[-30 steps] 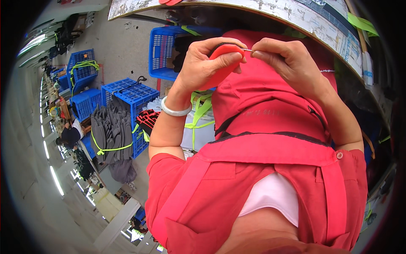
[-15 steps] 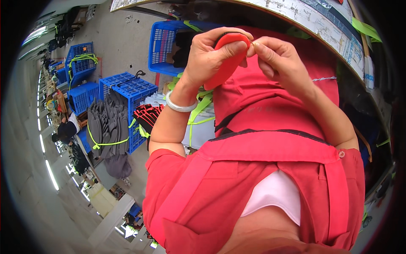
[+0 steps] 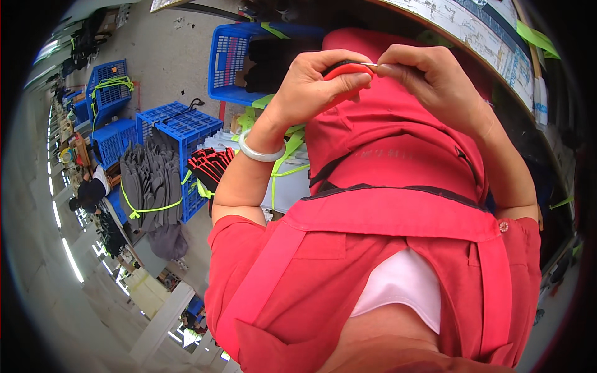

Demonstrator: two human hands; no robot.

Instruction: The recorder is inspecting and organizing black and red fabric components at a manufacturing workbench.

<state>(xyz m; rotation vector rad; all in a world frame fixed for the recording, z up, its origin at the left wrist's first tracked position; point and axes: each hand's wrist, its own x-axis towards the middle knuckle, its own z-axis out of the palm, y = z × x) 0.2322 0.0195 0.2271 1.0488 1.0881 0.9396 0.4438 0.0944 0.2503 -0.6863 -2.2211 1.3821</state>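
My left hand (image 3: pixel 314 84) grips a red insole-shaped piece with a black edge (image 3: pixel 349 73), thumb on its red face and fingers behind it. The piece is tilted so that little of its face shows. My right hand (image 3: pixel 429 74) is closed, finger and thumb pinching a thin, pale needle-like tool (image 3: pixel 371 64). Its tip meets the black edge at the end of the piece; the rest of the tool is hidden in my fingers. Both hands are raised over my red apron (image 3: pixel 385 155).
A blue crate (image 3: pixel 224 93) with dark pieces stands beyond my left hand. To the left, a bundle of grey flat pieces (image 3: pixel 149 180) leans by another blue crate (image 3: pixel 186 121), near a red-and-black stack (image 3: pixel 208 165). A worn tabletop (image 3: pixel 454 31) runs along the far right.
The insole-shaped piece has tipped, showing less of its red face. My right hand has turned and lifted slightly, and the thin tool now points left at the black edge.
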